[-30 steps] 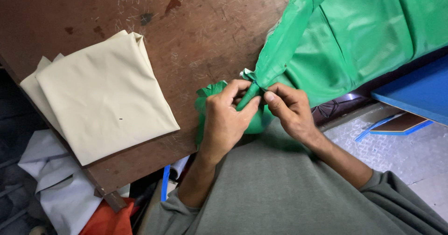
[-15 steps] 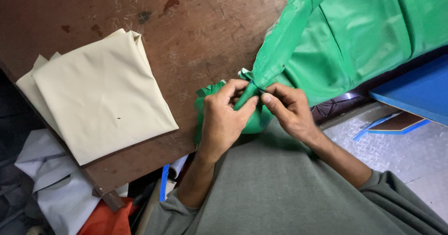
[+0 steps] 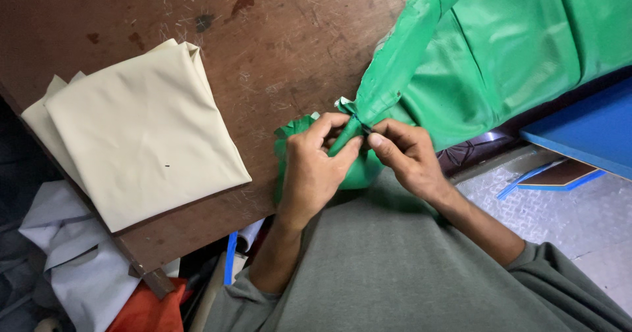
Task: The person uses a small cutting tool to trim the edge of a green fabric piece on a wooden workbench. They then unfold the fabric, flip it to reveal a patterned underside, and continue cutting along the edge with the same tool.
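Observation:
A large green cloth (image 3: 500,49) lies across the right side of a worn brown wooden table (image 3: 276,49) and narrows into a folded strip toward me. My left hand (image 3: 315,167) pinches the strip's near end between thumb and fingers. My right hand (image 3: 405,154) grips the same strip right beside it, fingertips almost touching the left thumb. A crumpled bit of the green cloth (image 3: 289,131) bulges out under the left hand at the table's near edge. What lies between the fingertips is hidden.
A folded cream cloth (image 3: 141,131) rests on the table's left part. Below the table edge lie pale grey fabric (image 3: 72,259), an orange cloth (image 3: 148,309) and a blue strap (image 3: 230,256). A blue board (image 3: 586,131) stands at right above a patterned metal floor (image 3: 566,213).
Both hands stay on the green strip with only slight finger shifts; the left thumb has slid a little along the fold. Nothing else has moved.

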Demonstrator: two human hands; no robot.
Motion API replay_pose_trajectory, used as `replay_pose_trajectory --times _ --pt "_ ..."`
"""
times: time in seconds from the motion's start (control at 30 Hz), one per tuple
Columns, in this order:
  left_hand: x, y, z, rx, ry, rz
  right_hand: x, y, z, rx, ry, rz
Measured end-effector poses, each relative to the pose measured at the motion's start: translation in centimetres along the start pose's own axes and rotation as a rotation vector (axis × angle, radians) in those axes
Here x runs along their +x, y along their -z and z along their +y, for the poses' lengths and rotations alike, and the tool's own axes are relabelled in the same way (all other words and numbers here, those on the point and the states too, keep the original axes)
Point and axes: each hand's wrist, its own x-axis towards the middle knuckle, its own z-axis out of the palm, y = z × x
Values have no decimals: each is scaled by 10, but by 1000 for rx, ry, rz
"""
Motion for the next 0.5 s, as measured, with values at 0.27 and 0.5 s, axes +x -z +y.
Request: replay_pose_trajectory --times 0.27,0.5 --pt "-4 14 0 75 -130 -11 3 14 -2 433 50 32" --pt "-3 18 -2 -29 23 -58 0 15 -15 3 -4 -3"
